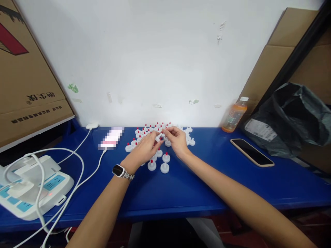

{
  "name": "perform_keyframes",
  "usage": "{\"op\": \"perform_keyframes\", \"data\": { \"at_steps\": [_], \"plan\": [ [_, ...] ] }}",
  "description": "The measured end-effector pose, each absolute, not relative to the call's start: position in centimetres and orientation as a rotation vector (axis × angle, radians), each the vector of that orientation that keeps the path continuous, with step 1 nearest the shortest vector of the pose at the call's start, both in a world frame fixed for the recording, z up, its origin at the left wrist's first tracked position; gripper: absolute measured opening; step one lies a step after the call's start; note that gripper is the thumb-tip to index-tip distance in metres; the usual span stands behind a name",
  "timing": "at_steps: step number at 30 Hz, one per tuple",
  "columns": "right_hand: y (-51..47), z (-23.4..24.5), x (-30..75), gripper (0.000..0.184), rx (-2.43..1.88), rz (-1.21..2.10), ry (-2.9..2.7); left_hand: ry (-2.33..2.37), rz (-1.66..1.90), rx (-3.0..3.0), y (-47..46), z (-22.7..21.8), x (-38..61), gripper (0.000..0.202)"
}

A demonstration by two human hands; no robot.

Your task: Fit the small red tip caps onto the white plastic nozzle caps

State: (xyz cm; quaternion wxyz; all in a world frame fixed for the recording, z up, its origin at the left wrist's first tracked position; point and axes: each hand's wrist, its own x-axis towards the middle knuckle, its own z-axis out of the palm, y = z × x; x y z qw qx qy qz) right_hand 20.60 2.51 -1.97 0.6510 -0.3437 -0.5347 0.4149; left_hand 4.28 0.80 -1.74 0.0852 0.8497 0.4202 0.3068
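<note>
My left hand [144,148] is closed on a white nozzle cap [157,138], holding it tilted above the others. The fingers of my right hand [179,142] are pinched together at the narrow end of that cap, where a bit of red shows; whether they grip a small red tip is partly hidden. Around and under both hands stand many white nozzle caps, most on the left with red tips, such as one red-tipped cap [152,166]. In front sits a plain white cap [164,168] without red. More plain caps [191,141] lie beyond my right hand.
Everything rests on a blue table [201,193] against a white wall. At left are a power strip [55,193] with looping white cables and a blurred bright phone [111,137]. At right are a dark phone [252,152], an orange drink bottle [234,115] and a black plastic bag [292,117].
</note>
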Motion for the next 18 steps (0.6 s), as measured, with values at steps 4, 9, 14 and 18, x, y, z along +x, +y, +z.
{"op": "perform_keyframes", "data": {
  "at_steps": [4,9,14,18],
  "plan": [
    [2.2,-2.1,20.5,0.028,-0.765,0.901,-1.260,1.254,0.897,2.531,0.6,-1.6,4.3,0.033],
    [1.7,-2.2,20.4,0.028,-0.769,0.792,-1.352,1.263,0.912,2.530,0.5,-1.5,4.2,0.038],
    [1.4,-1.6,20.3,0.039,-0.759,0.750,-1.366,1.191,0.977,2.550,0.3,-1.7,4.5,0.038],
    [1.3,-1.3,20.2,0.041,-0.703,0.765,-1.368,1.162,0.991,2.548,-0.1,-1.4,4.9,0.035]
  ]
}}
